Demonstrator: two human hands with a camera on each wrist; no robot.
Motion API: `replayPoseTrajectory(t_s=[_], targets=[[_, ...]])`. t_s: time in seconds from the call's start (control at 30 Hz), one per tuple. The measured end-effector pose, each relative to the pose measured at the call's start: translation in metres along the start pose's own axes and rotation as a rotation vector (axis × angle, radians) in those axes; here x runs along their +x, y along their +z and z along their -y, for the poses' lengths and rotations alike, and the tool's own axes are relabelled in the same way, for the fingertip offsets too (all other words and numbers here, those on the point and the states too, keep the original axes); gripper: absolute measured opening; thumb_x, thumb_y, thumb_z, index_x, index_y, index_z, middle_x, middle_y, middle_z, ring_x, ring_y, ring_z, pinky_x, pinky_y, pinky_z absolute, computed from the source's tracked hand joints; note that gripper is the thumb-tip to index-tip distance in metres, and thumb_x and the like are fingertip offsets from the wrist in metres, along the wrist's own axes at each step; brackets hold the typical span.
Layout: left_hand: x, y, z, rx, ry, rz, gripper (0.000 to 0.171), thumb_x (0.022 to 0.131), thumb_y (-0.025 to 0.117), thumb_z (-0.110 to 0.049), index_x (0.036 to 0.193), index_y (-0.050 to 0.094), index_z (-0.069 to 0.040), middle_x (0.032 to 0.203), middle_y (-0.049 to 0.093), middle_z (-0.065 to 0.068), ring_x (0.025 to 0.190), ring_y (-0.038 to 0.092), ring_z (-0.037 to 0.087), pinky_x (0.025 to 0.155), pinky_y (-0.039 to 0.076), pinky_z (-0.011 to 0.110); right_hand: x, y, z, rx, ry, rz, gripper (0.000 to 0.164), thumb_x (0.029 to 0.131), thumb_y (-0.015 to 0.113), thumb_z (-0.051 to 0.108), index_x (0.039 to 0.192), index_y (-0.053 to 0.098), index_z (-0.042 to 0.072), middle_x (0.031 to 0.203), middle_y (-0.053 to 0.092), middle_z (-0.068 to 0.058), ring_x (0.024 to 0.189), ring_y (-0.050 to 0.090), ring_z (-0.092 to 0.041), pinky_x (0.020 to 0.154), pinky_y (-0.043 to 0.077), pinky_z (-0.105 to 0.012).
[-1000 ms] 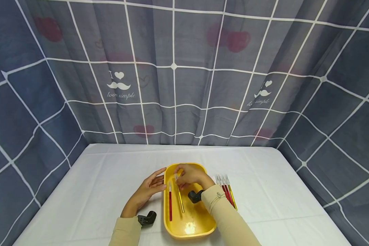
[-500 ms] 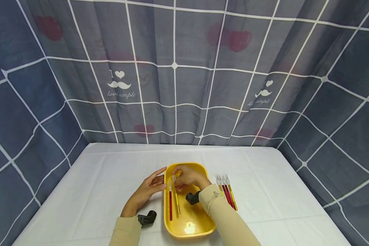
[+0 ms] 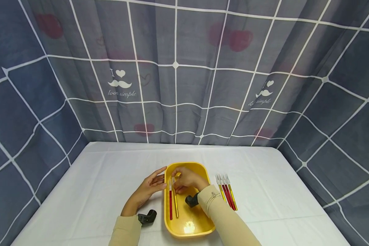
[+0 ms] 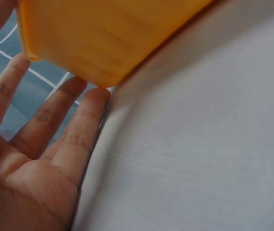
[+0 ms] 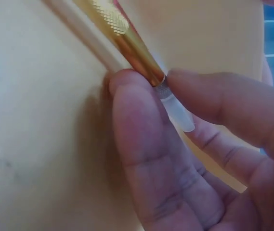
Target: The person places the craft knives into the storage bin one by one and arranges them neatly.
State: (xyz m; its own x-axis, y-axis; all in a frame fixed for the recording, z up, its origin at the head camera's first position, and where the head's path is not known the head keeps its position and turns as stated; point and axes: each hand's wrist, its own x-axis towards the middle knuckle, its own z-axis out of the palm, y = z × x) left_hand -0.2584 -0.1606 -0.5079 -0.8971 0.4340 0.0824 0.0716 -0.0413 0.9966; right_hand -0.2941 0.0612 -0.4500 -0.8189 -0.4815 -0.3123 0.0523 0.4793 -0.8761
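Note:
In the head view my right hand (image 3: 187, 179) reaches into a yellow plastic tray (image 3: 195, 223). It pinches a gold craft knife (image 3: 176, 206) near its clear cap; the right wrist view shows thumb and finger on either side of the metal collar, by the translucent cap (image 5: 180, 115), below the knurled gold handle (image 5: 132, 48). Just left of it, a red craft knife (image 3: 171, 205) lies lengthwise in the tray, close and almost parallel. My left hand (image 3: 146, 191) is spread at the tray's left side, fingertips against its outer wall (image 4: 88, 43) in the left wrist view.
Right of the tray, several capped craft knives (image 3: 226, 193), red and gold, lie side by side on the white-covered table (image 3: 264, 191). My right forearm passes close beside them. A grey checked curtain (image 3: 190, 85) hangs behind the table and around both sides.
My right hand has shifted slightly left with the gold craft knife. The knife's lower end has swung left, bringing it close alongside the red one. My left hand has stayed in place.

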Motion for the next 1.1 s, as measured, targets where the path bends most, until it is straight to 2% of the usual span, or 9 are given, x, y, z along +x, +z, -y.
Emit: replayPoseTrajectory(t_s=[0.27,0.5,0.7,0.93,1.1], targets=[[0.001,0.0,0.001,0.003,-0.017,-0.007,0.078,0.106,0.07,-0.011,0.171,0.028,-0.002,0.163,0.041,0.035,0.147,0.048,0.046,0.104,0.052,0.025,0.001,0.004,0.0,-0.023,0.012,-0.012,0.028,0.092,0.076,-0.013,0.113,0.062,-0.001,0.069,0.067,-0.009,0.057,0.065,-0.014,0.059,0.062,-0.029],[0.001,0.0,0.002,0.016,-0.012,-0.017,0.078,0.105,0.071,-0.012,0.17,0.03,-0.002,0.161,0.041,0.036,0.146,0.048,0.048,0.103,0.052,0.024,0.001,0.005,0.0,-0.066,0.013,-0.03,0.027,0.092,0.078,-0.01,0.113,0.064,-0.002,0.072,0.069,-0.01,0.059,0.067,-0.015,0.062,0.064,-0.031],[0.001,0.0,0.003,0.006,-0.029,-0.021,0.078,0.105,0.072,-0.011,0.171,0.031,-0.005,0.162,0.041,0.035,0.146,0.047,0.047,0.103,0.053,0.024,0.001,0.005,-0.001,-0.059,0.022,-0.031,0.027,0.092,0.078,-0.011,0.114,0.065,-0.002,0.071,0.069,-0.01,0.06,0.068,-0.016,0.062,0.064,-0.032],[0.001,0.0,0.002,0.008,-0.027,-0.022,0.078,0.105,0.072,-0.012,0.17,0.031,-0.004,0.162,0.042,0.035,0.146,0.047,0.048,0.103,0.053,0.025,-0.003,0.001,0.007,-0.071,0.025,-0.039,0.04,0.092,0.076,-0.01,0.129,0.061,-0.006,0.075,0.071,-0.013,0.064,0.072,-0.022,0.064,0.065,-0.035],[0.0,0.0,0.001,0.012,-0.014,-0.015,0.078,0.105,0.073,-0.015,0.17,0.032,-0.005,0.162,0.042,0.035,0.144,0.052,0.041,0.104,0.053,0.026,-0.009,-0.005,0.014,-0.107,-0.026,-0.032,0.038,0.093,0.077,-0.004,0.128,0.063,-0.006,0.075,0.071,-0.012,0.065,0.073,-0.026,0.065,0.065,-0.036]])
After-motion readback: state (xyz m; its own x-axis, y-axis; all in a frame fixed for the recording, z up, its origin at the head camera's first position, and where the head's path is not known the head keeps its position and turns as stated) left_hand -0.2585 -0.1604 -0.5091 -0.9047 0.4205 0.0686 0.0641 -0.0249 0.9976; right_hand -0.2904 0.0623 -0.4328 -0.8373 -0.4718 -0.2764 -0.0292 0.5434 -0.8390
